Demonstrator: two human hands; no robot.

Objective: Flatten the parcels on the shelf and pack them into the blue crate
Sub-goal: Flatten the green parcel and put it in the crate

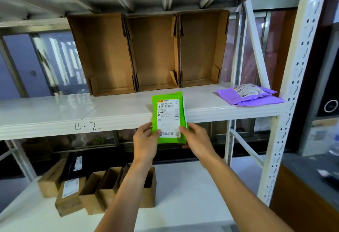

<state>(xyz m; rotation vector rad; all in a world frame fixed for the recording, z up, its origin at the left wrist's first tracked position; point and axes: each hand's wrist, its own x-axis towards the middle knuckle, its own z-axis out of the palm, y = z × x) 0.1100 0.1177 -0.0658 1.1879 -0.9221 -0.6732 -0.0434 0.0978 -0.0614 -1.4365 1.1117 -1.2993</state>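
Note:
A flat green parcel (168,116) with a white shipping label sticks out over the front edge of the white shelf (73,110). My left hand (145,140) pinches its lower left corner, thumb on the label. My right hand (196,138) pinches its lower right edge. The parcel's upper part still lies over the shelf board. Purple parcels (251,95), stacked with a white label on top, lie at the shelf's right end. No blue crate is in view.
Three open brown cardboard trays (152,52) stand upright at the back of the shelf. The shelf below holds several small cardboard boxes (91,191). A white perforated upright post (286,103) bounds the shelf on the right. "4-2" is written on the shelf edge.

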